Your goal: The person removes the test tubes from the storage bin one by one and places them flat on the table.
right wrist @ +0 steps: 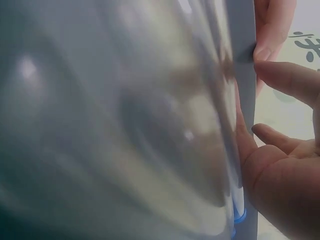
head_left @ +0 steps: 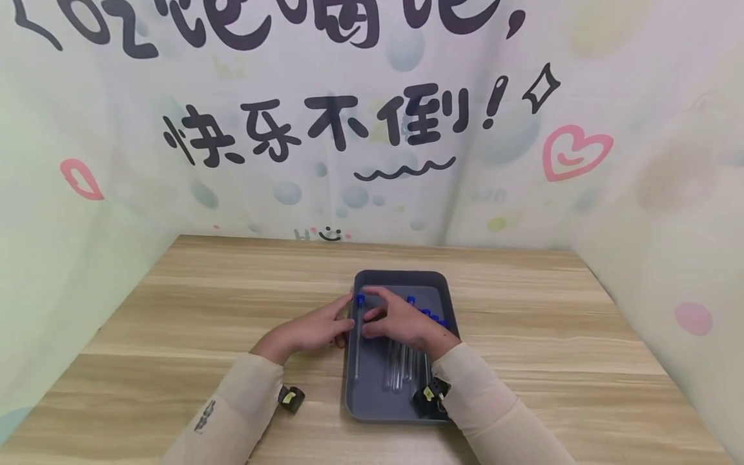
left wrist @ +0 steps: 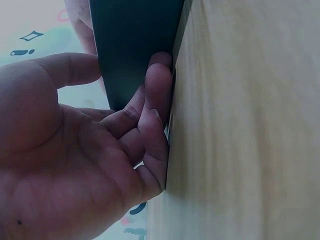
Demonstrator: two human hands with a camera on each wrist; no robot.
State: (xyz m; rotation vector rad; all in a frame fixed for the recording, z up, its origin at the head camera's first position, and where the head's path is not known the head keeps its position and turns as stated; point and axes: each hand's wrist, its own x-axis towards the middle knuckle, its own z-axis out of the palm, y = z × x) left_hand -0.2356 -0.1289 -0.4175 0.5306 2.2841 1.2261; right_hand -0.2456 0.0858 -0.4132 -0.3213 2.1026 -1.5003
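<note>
A dark grey rectangular tray [head_left: 372, 410] lies on the table. My left hand [head_left: 314, 328] holds its left side, thumb at the rim and fingers bent against the outer wall [left wrist: 132, 45]. Along the inside of that wall lies a single clear test tube [head_left: 357, 349] with a blue cap at its far end. Over the tray hovers my right hand [head_left: 401, 323], fingers spread and slightly bent around nothing, close to this tube. Several more blue-capped test tubes [head_left: 398, 371] lie together under the right hand and wrist, partly hidden; in the right wrist view the tubes [right wrist: 190, 125] are large and blurred.
The wood-grain table [head_left: 221, 284] extends around the tray on every side. Behind it hangs a printed white cloth backdrop [head_left: 325, 200], with similar cloth at both sides. A small black wrist device [head_left: 290, 399] sticks out from the left sleeve.
</note>
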